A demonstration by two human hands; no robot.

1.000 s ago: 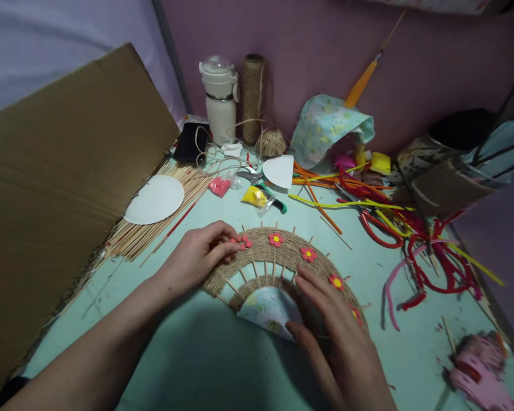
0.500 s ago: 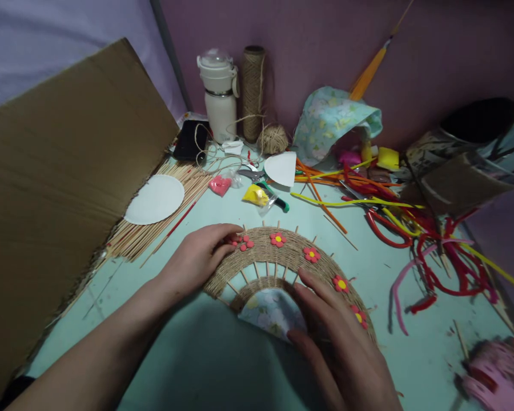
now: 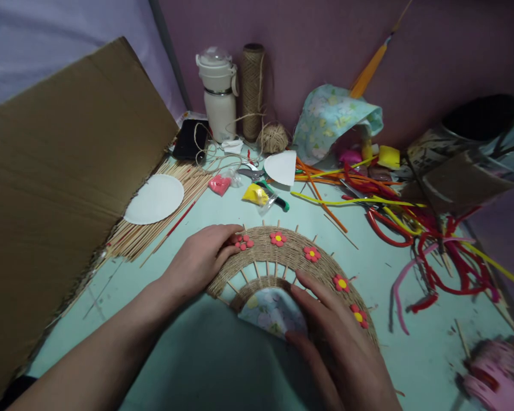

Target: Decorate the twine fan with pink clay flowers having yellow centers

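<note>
A half-round woven twine fan point(image 3: 263, 245) with thin wooden ribs lies on the pale green table. Its inner half-circle is floral cloth point(image 3: 269, 311). Several red clay flowers point(image 3: 312, 254) with yellow centres sit along the woven band. At the left end is a ring of red clay petals point(image 3: 245, 242) with no yellow centre. My left hand point(image 3: 201, 254) has thumb and forefinger pinched at the outer left petal, which they partly cover. My right hand point(image 3: 329, 331) lies with fingers apart over the fan's right side and cloth, hiding part of both.
Behind the fan lie a bag of red clay point(image 3: 220, 184), a bag of yellow clay point(image 3: 256, 194) and white paper pieces point(image 3: 280, 168). Bamboo sticks point(image 3: 132, 242) and a cardboard sheet point(image 3: 68, 171) are at left. Red-handled scissors point(image 3: 385, 231) and coloured pipe cleaners point(image 3: 445, 274) spread at right.
My left hand has shifted very slightly at the petals, which show a little more. The right hand and the fan look almost the same.
</note>
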